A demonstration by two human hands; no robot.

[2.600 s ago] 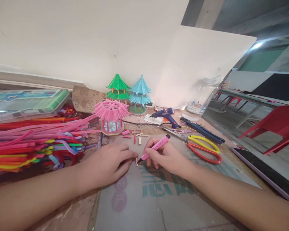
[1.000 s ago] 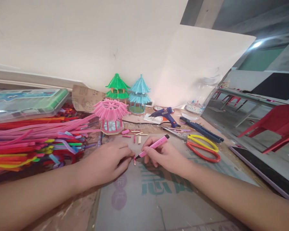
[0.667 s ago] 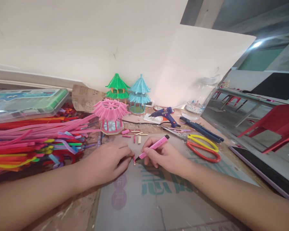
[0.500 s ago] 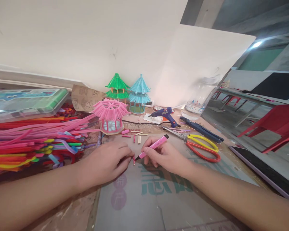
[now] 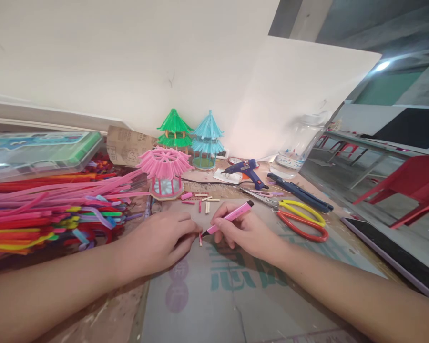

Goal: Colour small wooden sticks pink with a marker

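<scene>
My right hand (image 5: 243, 231) grips a pink marker (image 5: 229, 218) like a pen, its tip down on a small short stick (image 5: 200, 239) lying on the grey cardboard sheet (image 5: 214, 290). My left hand (image 5: 159, 242) rests on the sheet with its fingertips pinched on the same stick, holding it in place. Several more short sticks (image 5: 201, 200), some pink and some bare, lie just beyond the hands. A pink pipe-cleaner pavilion (image 5: 165, 173) stands behind them.
A heap of coloured pipe cleaners (image 5: 53, 212) and a clear plastic case (image 5: 39, 152) fill the left. Green (image 5: 175, 129) and blue (image 5: 208, 139) pavilions stand by the wall. A blue glue gun (image 5: 246, 170), red scissors (image 5: 302, 228), yellow scissors (image 5: 300, 211) and a jar (image 5: 296, 147) lie right.
Both hands stay in place over the small stick. The marker tip shifts slightly back and forth along it.
</scene>
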